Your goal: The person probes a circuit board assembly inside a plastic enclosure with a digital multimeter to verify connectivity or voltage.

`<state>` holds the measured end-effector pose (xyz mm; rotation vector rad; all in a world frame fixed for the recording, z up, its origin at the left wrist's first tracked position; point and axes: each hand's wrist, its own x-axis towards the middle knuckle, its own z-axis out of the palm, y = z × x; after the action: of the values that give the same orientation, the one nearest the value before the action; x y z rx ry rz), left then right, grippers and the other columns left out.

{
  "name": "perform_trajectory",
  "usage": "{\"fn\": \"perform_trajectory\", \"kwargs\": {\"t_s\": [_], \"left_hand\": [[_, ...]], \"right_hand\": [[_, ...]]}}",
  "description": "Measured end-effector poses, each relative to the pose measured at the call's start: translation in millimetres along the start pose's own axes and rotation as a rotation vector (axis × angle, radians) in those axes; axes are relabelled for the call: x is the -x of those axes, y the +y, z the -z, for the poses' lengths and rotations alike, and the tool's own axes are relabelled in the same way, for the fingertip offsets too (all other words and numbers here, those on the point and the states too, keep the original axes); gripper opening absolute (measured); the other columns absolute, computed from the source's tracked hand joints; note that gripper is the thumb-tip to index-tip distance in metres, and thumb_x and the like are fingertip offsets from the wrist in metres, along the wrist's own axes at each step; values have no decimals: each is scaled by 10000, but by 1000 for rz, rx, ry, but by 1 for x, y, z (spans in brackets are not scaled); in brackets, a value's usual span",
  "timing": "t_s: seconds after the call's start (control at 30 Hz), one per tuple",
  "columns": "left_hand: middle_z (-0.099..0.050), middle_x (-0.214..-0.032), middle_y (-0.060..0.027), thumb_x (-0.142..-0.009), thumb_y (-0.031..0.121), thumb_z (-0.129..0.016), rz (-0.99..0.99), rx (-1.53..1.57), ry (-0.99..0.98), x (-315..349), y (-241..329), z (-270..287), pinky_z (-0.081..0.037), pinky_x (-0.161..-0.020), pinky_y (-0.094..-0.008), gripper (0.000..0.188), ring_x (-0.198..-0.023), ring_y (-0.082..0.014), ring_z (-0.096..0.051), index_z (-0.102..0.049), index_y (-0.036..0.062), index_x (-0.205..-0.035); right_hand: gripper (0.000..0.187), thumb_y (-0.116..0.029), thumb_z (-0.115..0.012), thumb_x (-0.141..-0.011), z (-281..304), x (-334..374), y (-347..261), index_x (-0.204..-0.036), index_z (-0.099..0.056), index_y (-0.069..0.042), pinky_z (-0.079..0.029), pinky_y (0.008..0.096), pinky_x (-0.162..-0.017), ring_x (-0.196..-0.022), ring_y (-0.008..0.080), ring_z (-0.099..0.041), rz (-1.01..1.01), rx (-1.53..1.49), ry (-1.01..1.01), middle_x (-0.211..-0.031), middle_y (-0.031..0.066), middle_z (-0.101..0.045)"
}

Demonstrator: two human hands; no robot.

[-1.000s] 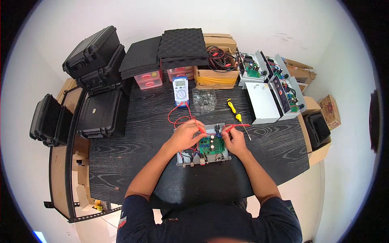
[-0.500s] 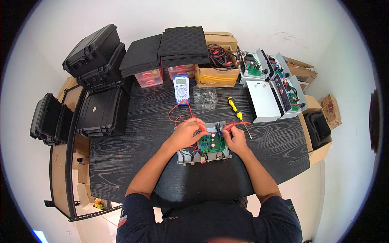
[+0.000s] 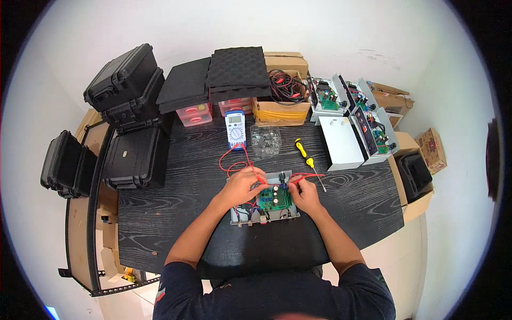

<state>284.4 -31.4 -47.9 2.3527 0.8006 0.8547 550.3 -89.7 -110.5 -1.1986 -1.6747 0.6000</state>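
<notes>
In front of me lies an open metal chassis [image 3: 233, 216] with a green circuit board [image 3: 282, 201] inside it, carrying capacitors and wires. My left hand [image 3: 241, 188] pinches a red test probe [image 3: 261, 180] over the board's upper left. At the board's upper right, my right hand [image 3: 304, 195] is closed on a second red probe [image 3: 297, 180]. Whether either tip touches a contact is too small to tell. Red leads run from a blue-and-white multimeter [image 3: 236, 129], which stands beyond the chassis.
A yellow screwdriver [image 3: 302, 149] and a clear tray of small parts [image 3: 265, 140] lie beyond the chassis. Open metal units [image 3: 382, 133] and a white cover [image 3: 342, 143] stand at right. Black cases [image 3: 136, 157] are stacked left; foam sheets [image 3: 238, 68] and a cable box [image 3: 281, 114] stand behind.
The whole scene sits slightly lower in the picture, as my head view has shifted. Both hands keep their probes at the circuit board, with little visible movement.
</notes>
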Motion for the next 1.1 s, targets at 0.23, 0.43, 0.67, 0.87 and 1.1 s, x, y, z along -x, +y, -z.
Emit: {"fn": "perform_trajectory", "kwargs": {"t_s": [0.23,0.43,0.67,0.87,1.1], "left_hand": [[-745,-1111,-110,-890,159,-815,17,-5,11,1,-1,-2,-572,-937,-407,138,-1108,-290,-713,-763,85,-994],[-750,-1094,-110,-890,157,-814,12,-6,9,0,-1,-1,-570,-942,-407,139,-1126,-284,-710,-762,82,-994],[-745,-1098,-111,-903,150,-797,16,7,4,-1,-2,-1,-566,-927,-416,118,-1096,-293,-713,-758,78,-988],[-733,-1103,-117,-928,187,-775,0,60,-17,-1,-2,3,-564,-933,-416,159,-1086,-301,-705,-744,46,-994],[-770,-1057,-142,-914,127,-791,-6,206,43,0,-14,3,-571,-879,-407,155,-978,-298,-742,-750,22,-1021]], "right_hand": [[90,-86,-709,-995,-3,2,3,-1016,-654,-17,-521,317,-588,-626,176,-666,35,3,22,-773,106,-680],[87,-80,-710,-995,-2,2,0,-1021,-667,-10,-527,315,-597,-638,168,-676,-19,-5,12,-782,109,-691],[95,-94,-708,-999,-1,2,0,-1028,-662,-16,-523,322,-597,-635,167,-665,-28,22,-3,-781,110,-684],[117,-117,-708,-1005,-3,2,0,-1047,-655,-23,-508,322,-597,-614,159,-619,-9,6,22,-753,103,-652],[143,-166,-688,-1030,1,1,-2,-1041,-659,-27,-468,298,-580,-598,120,-546,-33,-4,9,-698,67,-581]]}}
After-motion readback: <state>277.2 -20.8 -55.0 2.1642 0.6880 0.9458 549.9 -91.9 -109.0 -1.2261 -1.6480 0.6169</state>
